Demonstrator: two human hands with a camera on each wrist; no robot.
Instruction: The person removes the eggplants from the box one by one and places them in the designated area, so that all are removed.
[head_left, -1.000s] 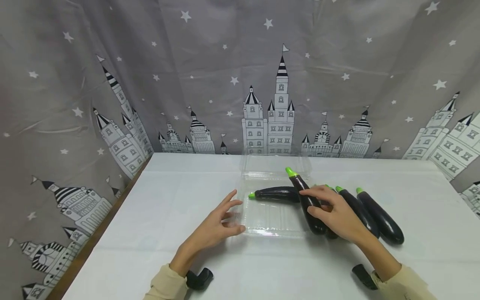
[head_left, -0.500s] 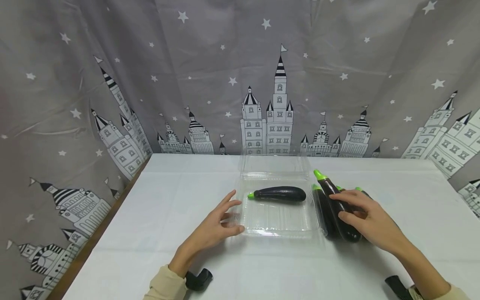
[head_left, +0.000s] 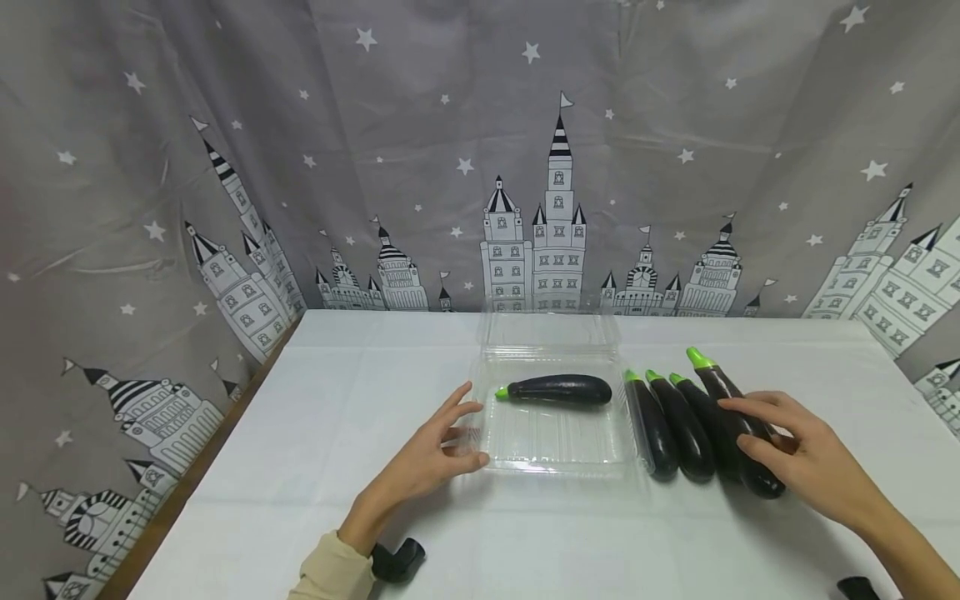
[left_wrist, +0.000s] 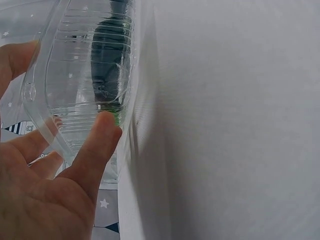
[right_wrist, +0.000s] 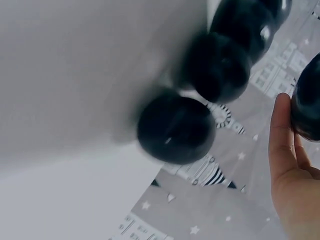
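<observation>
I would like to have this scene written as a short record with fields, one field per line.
Container: clear plastic, lid open
Inside container: one eggplant, lying sideways
Left hand: touching container's left side
Right hand: holding another eggplant
Beside container: at least three more eggplants, in a row
Backdrop: gray, with stars and castles

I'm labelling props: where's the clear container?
In the head view, the clear container sits on the white table, between the left hand and the eggplants at right.
</observation>
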